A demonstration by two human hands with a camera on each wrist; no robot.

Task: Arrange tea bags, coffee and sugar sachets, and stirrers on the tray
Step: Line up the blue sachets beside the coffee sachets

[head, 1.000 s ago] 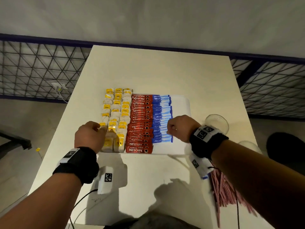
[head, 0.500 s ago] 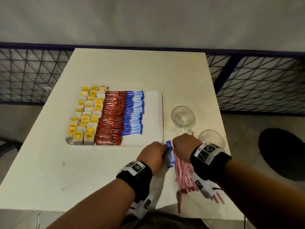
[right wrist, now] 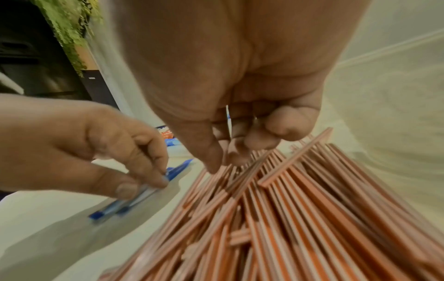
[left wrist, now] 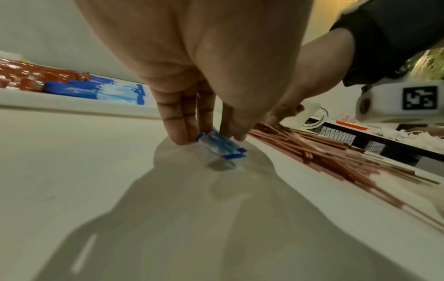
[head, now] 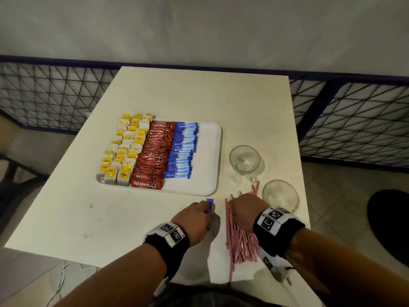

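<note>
From your head view, your left hand hides most of what it holds: only a blue tip of the sugar sachets sticks out past your knuckles. Your left wrist view fills that in, with your fingers and thumb pinching a small bunch of blue and white sachets just above the table, their lower end tilted toward the surface. How many you hold is not clear; the right wrist view suggests more than one.

Your right hand covers the far part of the stirrers in the head view, so its grasp is hidden there. Your right wrist view shows the fingertips pressed down into the pile of red and white stirrers, the other fingers curled loosely. Whether any stirrer is actually pinched, you cannot tell; motion blur softens the tips.

The tray lies beyond your hands, holding tea bags on its left, red coffee sachets in the middle and a blue sugar row beside them; its right strip is bare. Two glass cups stand right of the tray, the nearer one partly cut off by your right wristband.
</note>
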